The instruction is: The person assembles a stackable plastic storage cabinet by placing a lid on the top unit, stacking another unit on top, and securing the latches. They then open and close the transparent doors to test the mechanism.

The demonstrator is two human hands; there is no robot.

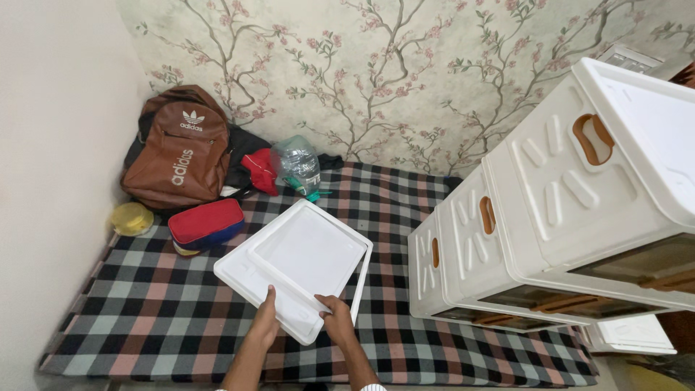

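From the head view we see our left hand [264,322] and right hand [337,318] both clamped on the near edge of a white plastic panel [300,261], fingers closed over its rim. The panel lies tilted across the middle of the bed [145,318], toward its front edge. At the bed's right edge lies a white plastic drawer unit [550,210] with brown handle slots; we cannot tell what its drawers hold. Near the back left corner a brown backpack [181,148] leans against the wall, zipped shut. Just in front of it lies a red and blue pouch [206,223], also closed, with a yellow round lid [132,218] beside it. A clear plastic bottle [298,165] rests by the back edge. The checked bedcover meets floral wallpaper [405,65] behind.
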